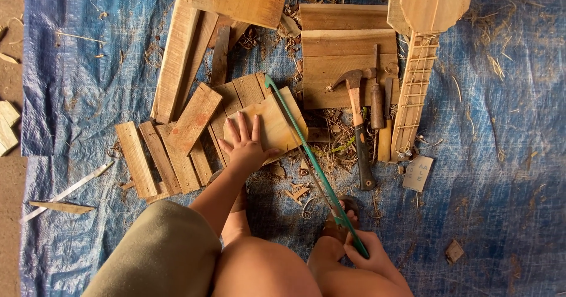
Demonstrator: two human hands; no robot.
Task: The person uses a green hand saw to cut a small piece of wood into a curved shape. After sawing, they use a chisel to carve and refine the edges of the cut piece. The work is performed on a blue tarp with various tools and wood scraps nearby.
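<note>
My left hand [244, 144] lies flat, fingers spread, on a light wooden board piece [277, 123] that rests on a pile of short planks. My right hand [368, 253] grips the handle end of a green-framed saw [306, 149]. The saw runs diagonally up and to the left, its blade along the right edge of the board piece. My knees and a foot show at the bottom of the view.
A claw hammer [356, 117], chisels [377, 96] and a small ladder-like wooden frame [413, 96] lie to the right on wider boards. Long planks [177, 55] sit at upper left. Blue tarp [489, 173] strewn with shavings covers the ground. Scrap wood [7, 126] is at the far left.
</note>
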